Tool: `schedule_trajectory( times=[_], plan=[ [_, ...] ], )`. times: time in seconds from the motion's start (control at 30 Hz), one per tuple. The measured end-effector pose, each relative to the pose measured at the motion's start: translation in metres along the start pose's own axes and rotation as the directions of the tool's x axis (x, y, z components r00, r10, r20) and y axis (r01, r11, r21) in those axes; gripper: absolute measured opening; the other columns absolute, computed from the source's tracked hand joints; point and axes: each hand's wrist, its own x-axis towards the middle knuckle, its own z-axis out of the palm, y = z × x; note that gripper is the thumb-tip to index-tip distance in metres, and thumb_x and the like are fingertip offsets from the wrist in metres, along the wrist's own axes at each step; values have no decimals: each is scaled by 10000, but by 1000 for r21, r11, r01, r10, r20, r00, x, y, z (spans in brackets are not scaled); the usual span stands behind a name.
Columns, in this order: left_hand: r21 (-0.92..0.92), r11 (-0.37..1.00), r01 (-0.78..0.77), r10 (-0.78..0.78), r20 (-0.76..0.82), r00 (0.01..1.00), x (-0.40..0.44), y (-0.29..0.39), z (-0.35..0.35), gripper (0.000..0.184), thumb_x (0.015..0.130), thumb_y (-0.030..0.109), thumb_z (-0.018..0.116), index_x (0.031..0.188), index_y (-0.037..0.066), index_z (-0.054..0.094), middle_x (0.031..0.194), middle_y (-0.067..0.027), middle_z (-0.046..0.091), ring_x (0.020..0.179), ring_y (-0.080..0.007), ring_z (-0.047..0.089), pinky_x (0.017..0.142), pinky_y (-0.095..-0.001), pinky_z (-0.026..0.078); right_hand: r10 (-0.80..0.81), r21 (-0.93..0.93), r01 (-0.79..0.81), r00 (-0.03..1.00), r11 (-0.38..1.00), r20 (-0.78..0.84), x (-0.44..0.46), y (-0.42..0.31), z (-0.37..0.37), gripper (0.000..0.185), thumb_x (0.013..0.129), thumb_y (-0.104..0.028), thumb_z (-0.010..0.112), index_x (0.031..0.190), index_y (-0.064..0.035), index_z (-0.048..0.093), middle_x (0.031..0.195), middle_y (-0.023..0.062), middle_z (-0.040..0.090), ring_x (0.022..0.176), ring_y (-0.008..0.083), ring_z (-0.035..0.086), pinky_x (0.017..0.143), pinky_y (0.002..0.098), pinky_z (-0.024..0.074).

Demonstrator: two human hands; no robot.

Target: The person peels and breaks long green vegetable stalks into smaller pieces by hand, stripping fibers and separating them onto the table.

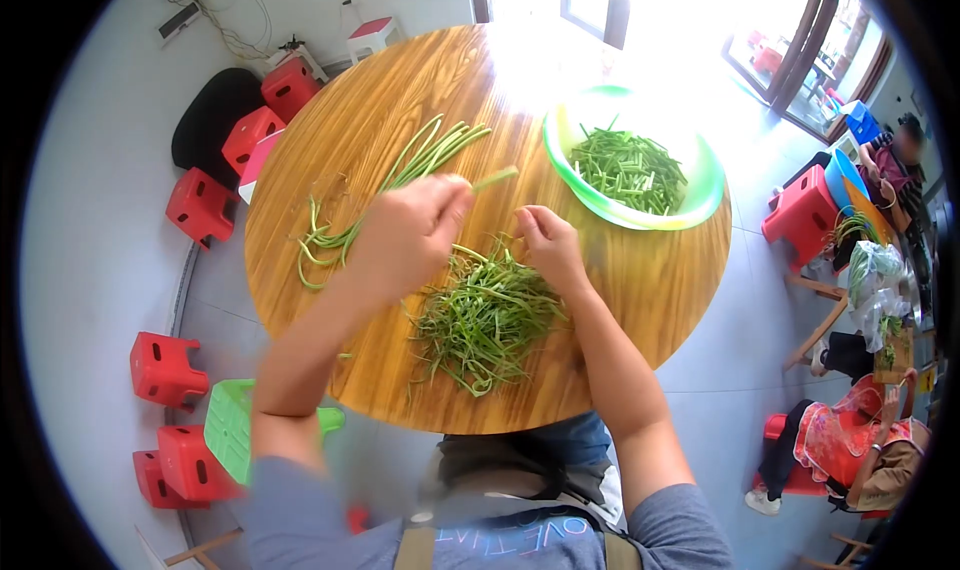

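My left hand [420, 220] is closed in a pinch above the table, with a short piece of green bean [495, 178] sticking out to the right. My right hand [550, 245] is also pinched, just right of it; what it holds, if anything, is too small to name. Below both hands lies a heap of thin green scraps [485, 320]. Long green beans [435, 150] lie behind and left of my left hand. At the back right, a green and white bowl [705, 185] holds many cut bean pieces [630, 170].
The round wooden table [640, 290] carries everything. Red stools [200, 205] and a green stool [230, 430] stand at the left. On the right are two seated people [850, 440], a red stool [803, 215] and a plastic bag [875, 270].
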Motion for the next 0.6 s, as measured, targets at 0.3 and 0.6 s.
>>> schedule_trajectory(
  times=[0.3, 0.6],
  plan=[
    [-610, 260, 749, -576, 525, 627, -39, -22, 96, 186, 906, 169, 527, 898, 20, 638, 606, 49, 491, 478, -11, 365, 430, -170, 275, 207, 573, -232, 972, 786, 111, 4, -10, -16, 378, 946, -366, 459, 1027, -36, 625, 777, -11, 566, 665, 48, 498, 591, 192, 416],
    [-694, 107, 713, -549, 556, 624, -52, -30, 100, 186, 906, 159, 510, 891, 16, 627, 605, 50, 465, 491, -4, 354, 434, -174, 262, 138, 573, -228, 971, 787, 198, -2, -26, -13, 270, 933, -239, 520, 1027, -10, 628, 757, -31, 529, 670, 41, 472, 594, 181, 405]
  ],
)
